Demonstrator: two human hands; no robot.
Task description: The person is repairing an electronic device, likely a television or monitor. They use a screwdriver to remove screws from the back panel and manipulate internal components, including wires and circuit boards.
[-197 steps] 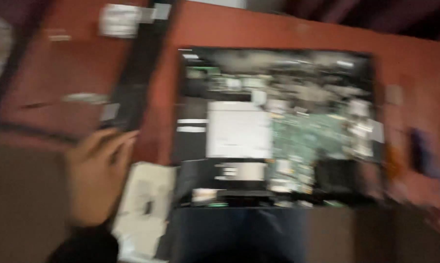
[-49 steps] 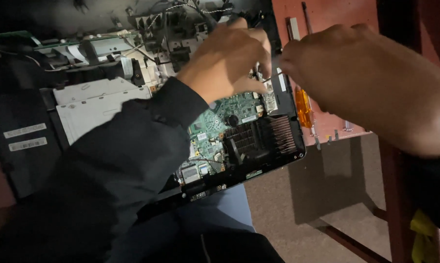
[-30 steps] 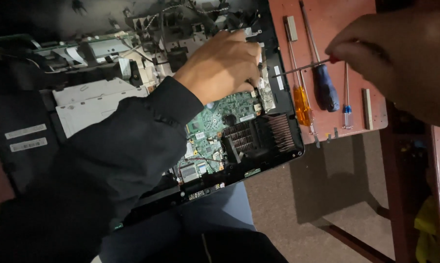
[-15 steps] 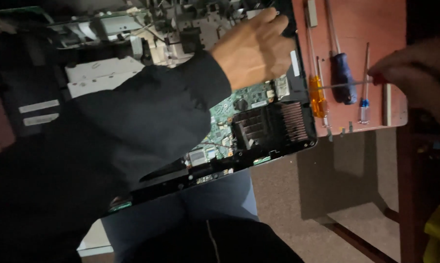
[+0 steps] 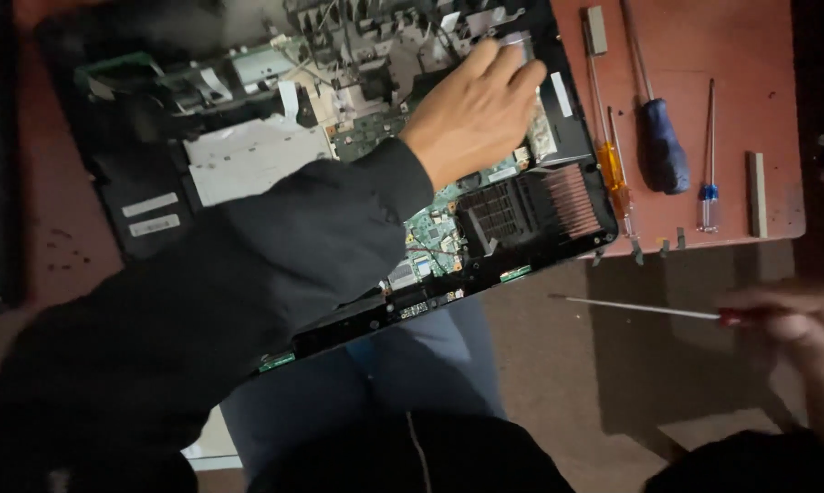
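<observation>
An opened laptop (image 5: 147,173) lies on a reddish table (image 5: 704,36), its green circuit board (image 5: 435,242), black fan (image 5: 499,210) and copper heat fins (image 5: 572,196) exposed. My left hand (image 5: 471,114), in a dark sleeve, reaches across the laptop and rests with fingers spread on the parts near its right edge. My right hand (image 5: 791,319) is low at the right, off the table, gripping a thin red-handled screwdriver (image 5: 640,309) whose shaft points left. The hand is blurred.
On the table right of the laptop lie an orange-handled screwdriver (image 5: 611,169), a blue-handled screwdriver (image 5: 663,151), a small clear-and-blue screwdriver (image 5: 709,196) and two small grey bars (image 5: 757,183). A few loose screws (image 5: 667,243) sit by the table's front edge. My knees are below.
My right hand has come down off the table with the red-handled screwdriver, from beside the tools to below the table edge. The left hand stays on the laptop, fingers now spread.
</observation>
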